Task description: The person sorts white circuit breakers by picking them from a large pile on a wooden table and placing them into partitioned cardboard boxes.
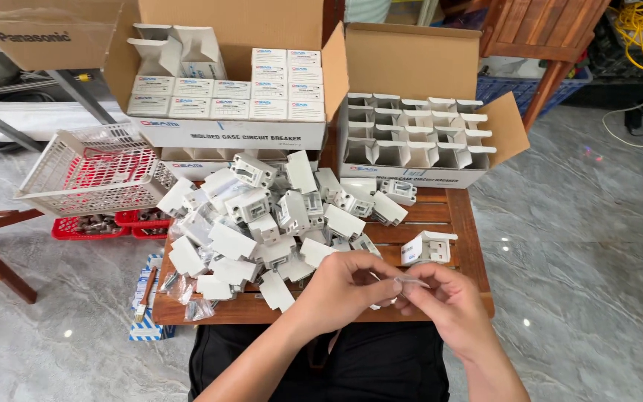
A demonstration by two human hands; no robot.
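Small clear plastic packet (411, 281), pinched between fingers of left hand (344, 286) and right hand (448, 301) above desk (440, 216). Probably light, limp, slippery; best gripped at edges. Heaped white breakers (262, 216) beyond.

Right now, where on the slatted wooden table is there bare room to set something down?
Bare slats show right of the single open white carton, below the open cardboard box of empty cells. The table's centre and left are crowded with the heap of white breakers.
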